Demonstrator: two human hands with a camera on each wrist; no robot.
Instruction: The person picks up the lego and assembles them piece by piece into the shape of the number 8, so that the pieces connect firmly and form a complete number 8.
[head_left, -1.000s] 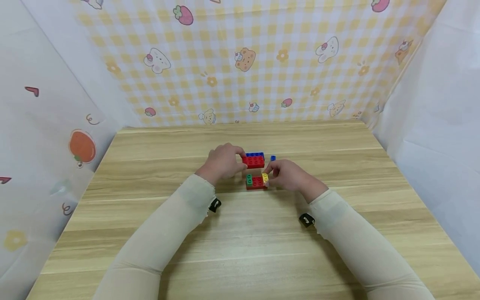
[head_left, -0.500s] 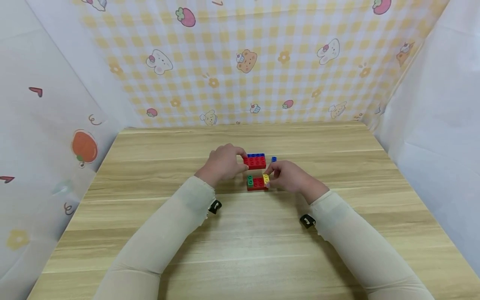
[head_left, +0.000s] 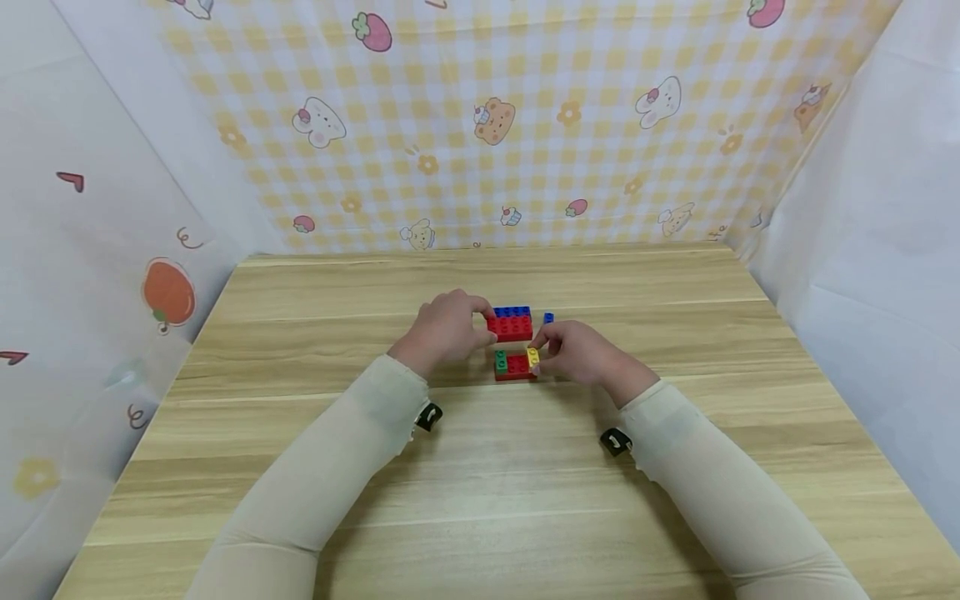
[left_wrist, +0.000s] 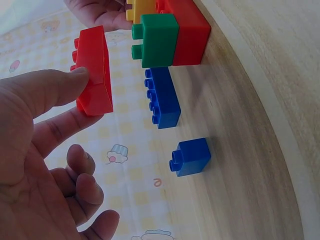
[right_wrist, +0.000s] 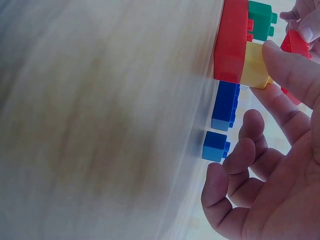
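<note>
In the head view my left hand [head_left: 444, 327] pinches the left end of a red toy building brick [head_left: 513, 328] between thumb and finger. The left wrist view shows this red brick [left_wrist: 94, 72] raised off the table. Nearer to me, a second red brick [head_left: 517, 365] lies on the table with a green brick [head_left: 500, 361] on its left end. On its right end sits a yellow brick [head_left: 533, 357], which the thumb and index finger of my right hand [head_left: 585, 354] pinch. The right wrist view shows the yellow brick [right_wrist: 254, 65] against the red brick's studded side.
Behind the raised red brick, a long blue brick [head_left: 513, 312] lies on the wooden table [head_left: 480, 500]. A small blue brick [head_left: 549, 317] lies to its right, beyond my right hand. A patterned cloth [head_left: 450, 125] hangs behind the table.
My left hand has brought the held red brick slightly nearer to me, so more of the long blue brick shows. My right hand keeps pinching the yellow brick. The head view has shifted slightly.
</note>
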